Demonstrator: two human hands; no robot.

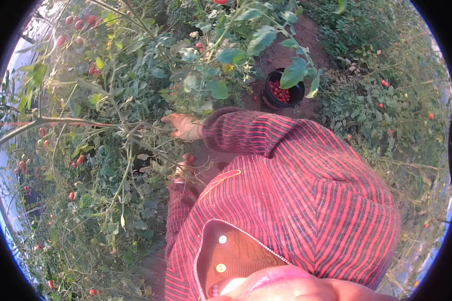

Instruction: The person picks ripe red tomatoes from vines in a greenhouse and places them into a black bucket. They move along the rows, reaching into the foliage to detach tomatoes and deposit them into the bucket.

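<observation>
My right hand (184,126) reaches left into the tomato plants, thumb and fingers apart, beside thin dry stems (150,131). No fruit shows in it, though leaves partly hide the fingertips. Nearer my body, my left hand (182,169) is closed around small red tomatoes (189,158); stems cross in front and blur how many there are. Both sleeves are red-and-dark striped. A black bucket (265,98) stands on the soil beyond my right arm, partly filled with red tomatoes (278,92). A leafy shoot (294,73) hangs in front of its rim.
A thick bare stem (71,120) crosses from the left edge toward my hands. Red tomatoes (80,25) hang in clusters at the upper left, others (71,196) lower down. Another row of plants (384,101) with scattered fruit runs along the right. Brown soil (309,41) shows between the rows.
</observation>
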